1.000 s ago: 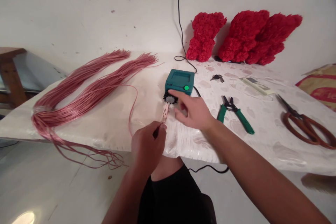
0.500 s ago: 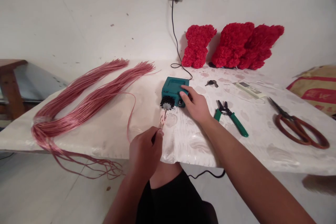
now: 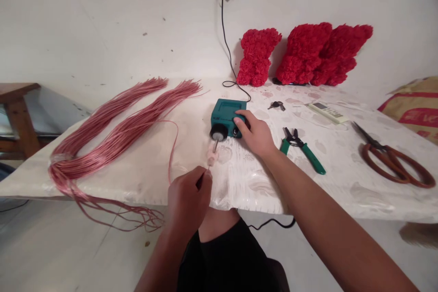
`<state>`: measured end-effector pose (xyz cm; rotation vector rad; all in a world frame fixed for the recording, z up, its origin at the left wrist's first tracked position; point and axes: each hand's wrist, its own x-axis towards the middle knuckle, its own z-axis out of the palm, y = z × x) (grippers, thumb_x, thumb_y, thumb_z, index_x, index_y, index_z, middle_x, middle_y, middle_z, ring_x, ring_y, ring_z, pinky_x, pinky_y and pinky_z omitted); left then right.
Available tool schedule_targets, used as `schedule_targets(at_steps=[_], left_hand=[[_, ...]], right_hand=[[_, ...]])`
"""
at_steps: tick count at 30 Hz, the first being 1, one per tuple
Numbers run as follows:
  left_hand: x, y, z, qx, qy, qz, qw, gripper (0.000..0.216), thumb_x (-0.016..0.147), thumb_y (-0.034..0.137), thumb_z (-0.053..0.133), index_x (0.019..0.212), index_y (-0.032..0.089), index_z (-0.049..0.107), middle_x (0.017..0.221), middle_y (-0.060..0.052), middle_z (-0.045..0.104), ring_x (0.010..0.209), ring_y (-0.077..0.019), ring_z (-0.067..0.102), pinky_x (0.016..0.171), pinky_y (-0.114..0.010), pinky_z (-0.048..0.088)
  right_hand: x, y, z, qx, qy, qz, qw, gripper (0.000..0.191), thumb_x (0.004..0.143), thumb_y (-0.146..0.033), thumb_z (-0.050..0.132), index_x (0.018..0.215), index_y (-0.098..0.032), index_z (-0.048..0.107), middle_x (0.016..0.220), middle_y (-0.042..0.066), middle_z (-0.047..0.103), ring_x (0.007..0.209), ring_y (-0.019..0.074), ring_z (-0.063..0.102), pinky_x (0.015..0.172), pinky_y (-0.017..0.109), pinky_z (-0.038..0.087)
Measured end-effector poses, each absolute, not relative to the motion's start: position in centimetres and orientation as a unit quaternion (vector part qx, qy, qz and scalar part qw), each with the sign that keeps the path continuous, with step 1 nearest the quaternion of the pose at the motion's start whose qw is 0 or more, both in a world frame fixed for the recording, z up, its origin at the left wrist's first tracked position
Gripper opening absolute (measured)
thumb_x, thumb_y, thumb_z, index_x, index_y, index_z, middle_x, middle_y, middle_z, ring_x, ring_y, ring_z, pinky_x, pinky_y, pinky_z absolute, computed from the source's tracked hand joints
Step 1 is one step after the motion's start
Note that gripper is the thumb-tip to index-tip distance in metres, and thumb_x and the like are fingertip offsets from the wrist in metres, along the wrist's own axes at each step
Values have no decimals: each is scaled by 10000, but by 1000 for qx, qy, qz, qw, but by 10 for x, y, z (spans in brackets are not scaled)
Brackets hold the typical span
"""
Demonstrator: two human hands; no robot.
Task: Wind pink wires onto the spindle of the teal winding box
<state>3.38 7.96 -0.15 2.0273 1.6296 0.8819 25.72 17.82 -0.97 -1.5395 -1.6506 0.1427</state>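
Note:
A small teal motor machine (image 3: pixel 228 110) stands at mid-table, with a round black wheel (image 3: pixel 219 132) and a metal shaft at its front. The wheel looks smeared, as if spinning. From the shaft a blurred pale-pink twisted piece (image 3: pixel 212 157) stretches toward me. My left hand (image 3: pixel 191 191) is closed in a pinch on the thin near end of that piece, close to the table edge. My right hand (image 3: pixel 255 132) grips the machine's right front corner by its dark knob, thumb and forefinger on the casing. Left of the machine lies a bundle of pink cords (image 3: pixel 116 146), one strand looping toward my left hand.
Green-handled wire strippers (image 3: pixel 304 148), scissors (image 3: pixel 393 157), keys (image 3: pixel 276 106) and a pale remote control (image 3: pixel 326 112) lie on the right. Red flower-covered figures (image 3: pixel 258 57) stand by the wall. A black cable (image 3: pixel 226 36) runs from the machine to a wall socket.
The black bristly wheel, sharp before, is now blurred smooth, and the pink piece has lost its distinct loops. Both hands keep their places. The view has shifted slightly.

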Motion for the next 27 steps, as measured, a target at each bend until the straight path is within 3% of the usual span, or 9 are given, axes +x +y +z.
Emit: schedule_targets(at_steps=[13, 27], left_hand=[[9, 38, 10, 774, 497, 335, 203, 321, 984, 235, 473, 667, 193, 469, 577, 57, 451, 507, -79, 417, 501, -215, 329], [9, 35, 5, 763, 505, 331, 231, 245, 994, 231, 487, 767, 210, 580, 642, 58, 559, 559, -86, 513, 545, -234, 368]], right_hand=[[260, 180, -13, -613, -656, 63, 436, 460, 971, -575, 460, 1224, -245, 655, 681, 8, 608, 676, 221, 604, 658, 330, 432], [260, 178, -14, -610, -655, 75, 439, 450, 985, -549, 448, 1267, -253, 636, 655, -2, 576, 659, 208, 592, 632, 314, 406]])
